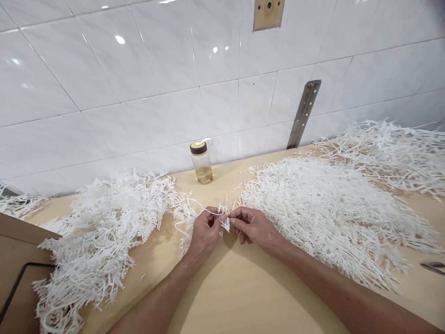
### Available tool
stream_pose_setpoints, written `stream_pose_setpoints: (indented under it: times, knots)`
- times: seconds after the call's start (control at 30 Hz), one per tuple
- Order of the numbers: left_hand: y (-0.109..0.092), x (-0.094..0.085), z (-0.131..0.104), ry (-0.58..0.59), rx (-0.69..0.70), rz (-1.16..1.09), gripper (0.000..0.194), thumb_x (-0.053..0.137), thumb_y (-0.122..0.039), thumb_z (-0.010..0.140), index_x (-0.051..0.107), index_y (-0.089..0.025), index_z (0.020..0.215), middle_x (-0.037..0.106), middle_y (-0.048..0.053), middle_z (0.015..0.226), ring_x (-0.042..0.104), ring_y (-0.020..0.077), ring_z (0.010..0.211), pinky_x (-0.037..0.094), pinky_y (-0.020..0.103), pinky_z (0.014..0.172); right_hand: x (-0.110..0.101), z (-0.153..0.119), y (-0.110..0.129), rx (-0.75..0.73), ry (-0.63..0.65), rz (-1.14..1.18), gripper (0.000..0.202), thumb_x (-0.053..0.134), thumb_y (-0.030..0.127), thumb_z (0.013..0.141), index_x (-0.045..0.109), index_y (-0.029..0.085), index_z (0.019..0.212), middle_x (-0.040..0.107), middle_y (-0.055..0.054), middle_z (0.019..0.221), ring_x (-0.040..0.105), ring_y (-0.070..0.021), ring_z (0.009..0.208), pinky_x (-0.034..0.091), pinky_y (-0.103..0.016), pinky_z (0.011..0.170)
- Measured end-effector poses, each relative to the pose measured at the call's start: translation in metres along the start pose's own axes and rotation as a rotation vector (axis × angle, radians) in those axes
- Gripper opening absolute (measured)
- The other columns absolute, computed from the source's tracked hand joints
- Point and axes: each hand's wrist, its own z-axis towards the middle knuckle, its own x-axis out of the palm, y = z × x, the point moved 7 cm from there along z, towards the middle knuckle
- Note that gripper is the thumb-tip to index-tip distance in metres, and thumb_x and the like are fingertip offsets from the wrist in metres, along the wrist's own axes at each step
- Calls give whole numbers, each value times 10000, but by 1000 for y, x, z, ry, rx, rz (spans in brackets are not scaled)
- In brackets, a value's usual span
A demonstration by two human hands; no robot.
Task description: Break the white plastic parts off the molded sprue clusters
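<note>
Near the middle of the table, my left hand [205,232] pinches a white branched plastic piece [189,204], whose curved stem loops out to the left. Close on its right, my right hand [255,228] has thumb and forefinger pressed together at the right end of the same piece; the fingertips hide the exact contact. A large heap of white branched pieces [107,227] lies to the left of my hands. Another wide heap of thin white pieces [323,213] spreads out to the right.
A clear bottle [202,167] with a dark and yellow lid stands behind my hands, by the tiled wall [139,83]. A metal bracket [304,113] leans there. More white strands [399,153] lie back right. A brown box [21,264] is at left, a metal tool [433,267] at right.
</note>
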Motion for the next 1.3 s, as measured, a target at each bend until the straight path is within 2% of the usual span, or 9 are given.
stream_pose_setpoints:
  times: [0.37,0.5,0.63,0.77,0.9,1.17,1.3]
  knots:
    - [-4,-1,-6,-17,17,98,299,738,-419,734,613,-158,810,555,-37,586,456,84,509,366,210,503,7,-2,5,-45,24,23,252,670,372,799,592,173,931,597,46,676,519,-66,410,422,-197,378]
    - [-5,0,-7,11,8,128,322,732,-445,745,597,-166,831,540,-49,579,443,77,477,367,214,493,8,-5,6,-57,-41,-31,168,625,331,817,624,174,878,579,47,640,509,-66,418,464,-200,396]
    - [-2,2,-5,56,2,116,372,748,-441,737,591,-167,933,595,-25,653,524,101,534,413,228,537,4,-6,5,-62,-133,-2,146,607,322,821,608,184,872,572,47,630,504,-77,421,458,-208,381]
    - [2,9,-5,162,-10,43,419,775,-408,719,573,-168,997,653,12,765,599,135,655,455,248,618,3,-5,2,-91,-146,75,133,618,292,805,598,188,886,587,42,650,494,-75,427,449,-212,393]
    - [3,13,-4,240,-30,11,384,793,-378,708,576,-163,940,643,14,775,587,136,681,458,256,648,1,-3,-1,-81,-161,150,175,649,304,789,599,189,910,599,36,671,498,-81,454,460,-222,414]
    - [-2,9,-5,252,-77,28,364,758,-454,733,598,-152,860,608,8,716,539,118,633,406,233,578,-2,-4,2,-60,-171,198,188,673,316,761,603,179,870,569,55,587,475,-74,412,412,-213,402]
    - [-5,9,-4,223,-77,9,357,774,-438,717,603,-155,852,609,5,704,538,119,639,424,239,594,-4,-3,4,-44,-147,165,225,644,396,822,607,178,866,586,47,593,503,-79,396,398,-214,399]
